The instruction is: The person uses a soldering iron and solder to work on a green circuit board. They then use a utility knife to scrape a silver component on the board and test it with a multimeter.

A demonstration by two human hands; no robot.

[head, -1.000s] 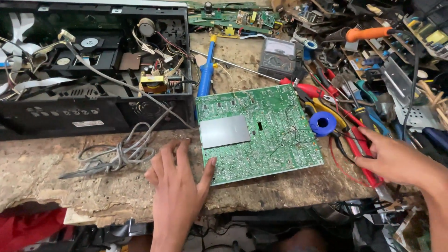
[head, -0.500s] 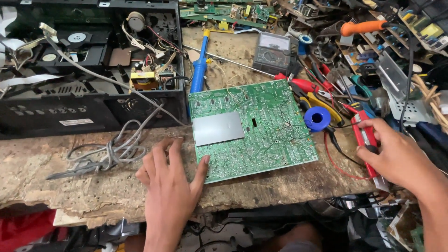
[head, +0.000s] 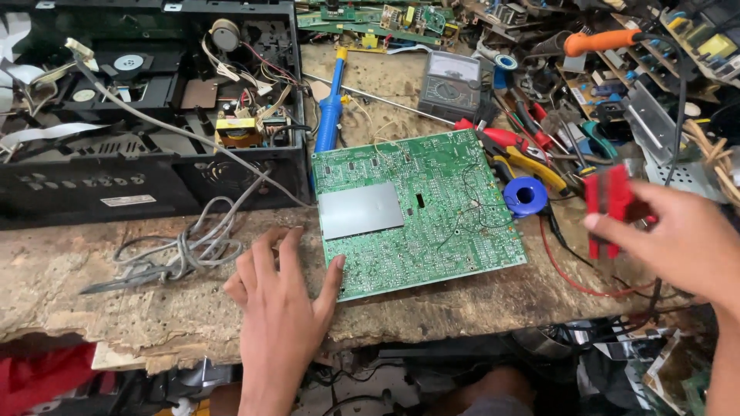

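Cluttered, worn wooden workbench (head: 108, 308)

Bare bench (head: 154, 308) left; tools (head: 539, 139) probably crowding right

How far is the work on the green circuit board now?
Done: the green circuit board lies out of the opened black case. In hand: left hand steadies its edge; right hand holds red-handled pliers. Left: pliers have not reached the board.

Green circuit board (head: 420, 212) flat on bench (grey plate), red-handled tool (head: 607, 202) — lifted, gripped
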